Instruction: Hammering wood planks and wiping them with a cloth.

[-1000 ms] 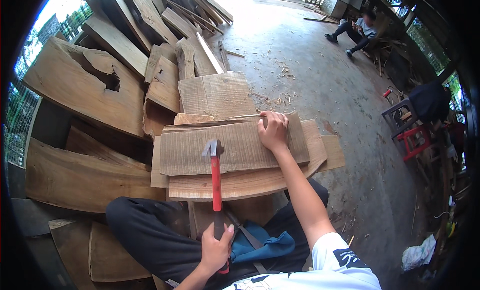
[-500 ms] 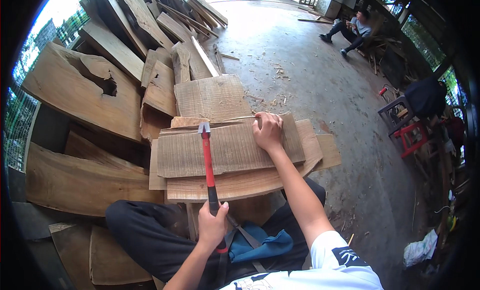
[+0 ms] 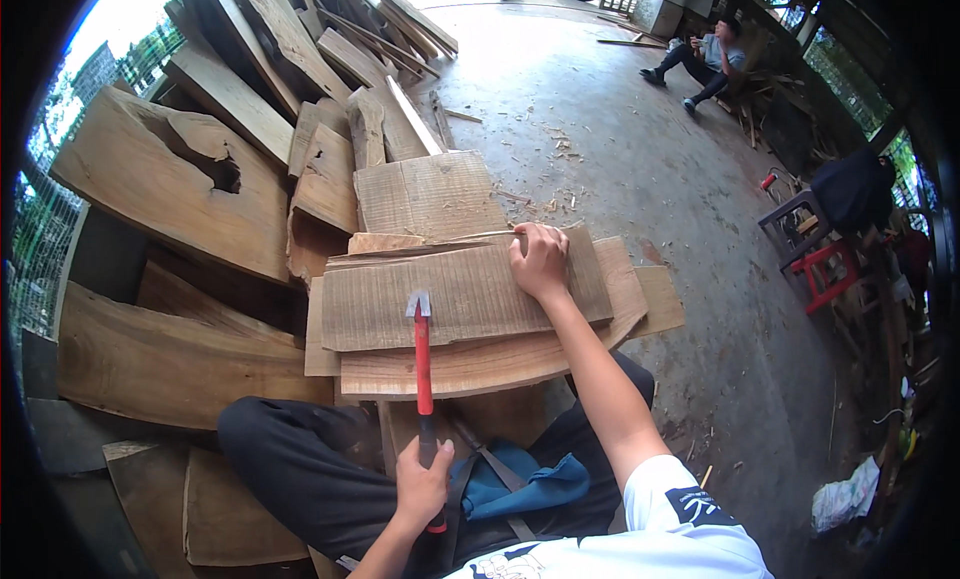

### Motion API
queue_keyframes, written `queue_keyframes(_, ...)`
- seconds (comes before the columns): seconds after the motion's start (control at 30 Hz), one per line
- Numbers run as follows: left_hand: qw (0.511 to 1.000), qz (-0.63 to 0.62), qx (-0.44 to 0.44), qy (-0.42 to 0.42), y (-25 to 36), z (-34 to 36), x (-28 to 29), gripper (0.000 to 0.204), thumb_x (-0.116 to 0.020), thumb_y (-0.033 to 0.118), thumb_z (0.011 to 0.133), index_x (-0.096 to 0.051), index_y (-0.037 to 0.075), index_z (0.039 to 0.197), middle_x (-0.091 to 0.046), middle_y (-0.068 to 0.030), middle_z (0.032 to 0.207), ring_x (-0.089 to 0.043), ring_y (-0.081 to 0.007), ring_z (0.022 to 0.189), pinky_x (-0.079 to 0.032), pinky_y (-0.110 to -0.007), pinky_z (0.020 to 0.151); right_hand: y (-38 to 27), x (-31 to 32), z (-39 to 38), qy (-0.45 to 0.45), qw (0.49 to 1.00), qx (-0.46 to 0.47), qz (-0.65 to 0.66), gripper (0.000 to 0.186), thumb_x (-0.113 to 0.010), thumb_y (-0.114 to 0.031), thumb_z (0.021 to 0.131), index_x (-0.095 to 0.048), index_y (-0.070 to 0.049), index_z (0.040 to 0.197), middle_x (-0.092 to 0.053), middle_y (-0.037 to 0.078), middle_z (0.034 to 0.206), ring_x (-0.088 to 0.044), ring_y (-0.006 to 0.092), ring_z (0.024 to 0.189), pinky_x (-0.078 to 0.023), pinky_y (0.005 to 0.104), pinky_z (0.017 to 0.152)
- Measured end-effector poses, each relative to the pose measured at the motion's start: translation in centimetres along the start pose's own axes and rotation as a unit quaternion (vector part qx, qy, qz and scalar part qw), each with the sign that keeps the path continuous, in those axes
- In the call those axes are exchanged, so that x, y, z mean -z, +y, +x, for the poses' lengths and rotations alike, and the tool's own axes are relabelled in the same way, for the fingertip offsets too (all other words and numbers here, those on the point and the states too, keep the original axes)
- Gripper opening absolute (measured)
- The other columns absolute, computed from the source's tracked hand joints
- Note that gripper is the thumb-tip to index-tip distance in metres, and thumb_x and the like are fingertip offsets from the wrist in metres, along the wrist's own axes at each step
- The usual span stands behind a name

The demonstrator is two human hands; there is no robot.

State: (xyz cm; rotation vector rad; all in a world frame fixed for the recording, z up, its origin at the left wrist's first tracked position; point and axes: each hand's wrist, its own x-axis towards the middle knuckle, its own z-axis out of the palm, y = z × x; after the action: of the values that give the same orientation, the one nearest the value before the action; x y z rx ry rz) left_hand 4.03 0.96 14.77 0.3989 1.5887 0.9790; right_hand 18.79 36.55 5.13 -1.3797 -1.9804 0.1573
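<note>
My left hand is wrapped round the black grip of a red-handled hammer. Its small metal head, notched like a claw, is over the middle of a rough brown board; whether it touches the wood I cannot tell. On the far right part of that board, my right hand is closed over the far edge, fingertips next to a thin split strip of wood. Below the board lies a smoother plank with a curved edge. A blue cloth and a metal blade-like tool rest between my legs.
Just beyond the work lies another rough board. Large slabs and leaning planks fill the left side. Wood chips litter the concrete floor. A red stool stands at right, and a person sits far back.
The hammer head has come back toward me, from the board's far edge to over its middle. My left hand has dropped a little lower. My right hand stays on the board.
</note>
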Motion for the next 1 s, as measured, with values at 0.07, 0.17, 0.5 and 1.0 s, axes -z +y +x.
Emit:
queue_keyframes(0.07, 1.000, 0.000, -0.030, -0.001, 0.0, -0.2, 0.4, 0.026, -0.067, 0.022, 0.103, -0.054, 0.007, 0.086, -0.053, 0.0012, 0.060, -0.051, -0.0084, 0.047, -0.040, -0.027, 0.042, 0.0, -0.1, 0.0, -0.004, 1.000, -0.005, -0.002, 0.025, -0.066, -0.021, 0.088, -0.072, -0.008, 0.108, -0.074, 0.014, 0.112, -0.063, 0.0314, 0.117, -0.037, 0.0483, 0.114)
queue_keyframes(0.17, 0.998, -0.042, -0.004, -0.041, 0.2, -0.3, 1.2, 0.028, -0.067, 0.024, 0.103, -0.053, 0.007, 0.086, -0.052, 0.0003, 0.059, -0.049, -0.0092, 0.043, -0.039, -0.027, 0.040, 0.1, -0.1, 0.0, -0.012, 1.000, -0.012, 0.000, 0.026, -0.066, -0.022, 0.088, -0.072, -0.008, 0.109, -0.074, 0.013, 0.114, -0.063, 0.0306, 0.119, -0.036, 0.0477, 0.115)
queue_keyframes(0.5, 0.998, -0.034, -0.040, 0.018, 2.3, 2.0, 3.1, 0.025, -0.065, 0.022, 0.104, -0.051, 0.007, 0.091, -0.044, 0.0013, 0.054, -0.042, -0.0102, 0.036, -0.035, -0.028, 0.035, 0.0, 0.0, 0.0, 0.001, 1.000, -0.007, -0.008, 0.024, -0.066, -0.020, 0.089, -0.072, -0.009, 0.108, -0.074, 0.014, 0.112, -0.064, 0.0328, 0.117, -0.038, 0.0482, 0.113)
queue_keyframes(1.0, 0.998, -0.038, -0.041, 0.018, 2.2, 0.2, 6.6, 0.024, -0.063, 0.021, 0.106, -0.052, 0.006, 0.091, -0.044, 0.0019, 0.054, -0.039, -0.0083, 0.036, -0.033, -0.027, 0.034, 0.0, 0.0, -0.1, 0.001, 1.000, 0.002, -0.003, 0.023, -0.066, -0.021, 0.089, -0.072, -0.010, 0.108, -0.074, 0.014, 0.111, -0.065, 0.0321, 0.116, -0.038, 0.0479, 0.113)
